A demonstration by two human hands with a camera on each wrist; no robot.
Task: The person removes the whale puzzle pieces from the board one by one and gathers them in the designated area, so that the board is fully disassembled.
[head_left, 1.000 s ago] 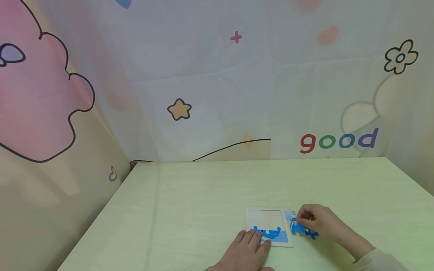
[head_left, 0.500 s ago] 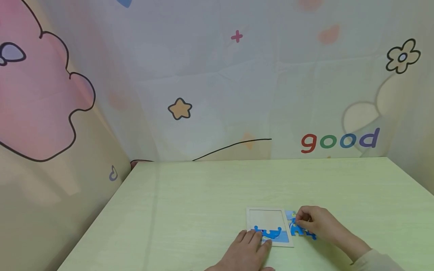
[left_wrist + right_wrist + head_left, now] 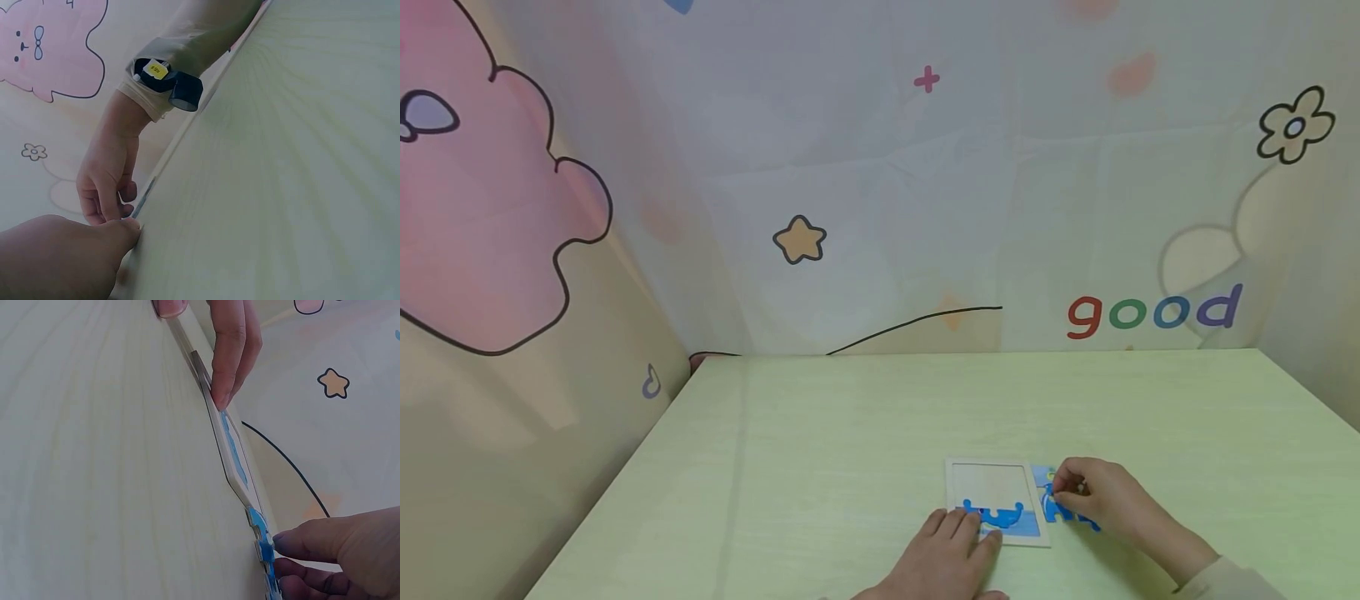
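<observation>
A pale wooden puzzle tray [image 3: 987, 462] lies on the table, its lower part filled with blue pieces [image 3: 1026, 522]. My left hand [image 3: 936, 556] rests on the tray's near left corner with fingers extended, as the right wrist view [image 3: 231, 350] also shows. Just right of the tray lie several loose blue jigsaw pieces [image 3: 1051, 507], partly under my right hand [image 3: 1105, 496]. There my right thumb and index finger come together at one puzzle piece [image 3: 265, 550] and appear to pinch it. The exact grip is partly hidden.
The light green table [image 3: 820, 442] spreads out around the tray. A printed cloth backdrop [image 3: 880, 208] rises behind its far edge. In the left wrist view a dark camera band [image 3: 178, 87] sits on my right wrist.
My right hand has shifted slightly left and nearer, and the rightmost loose piece has moved left, more of it now covered. My left hand stays on the tray.
</observation>
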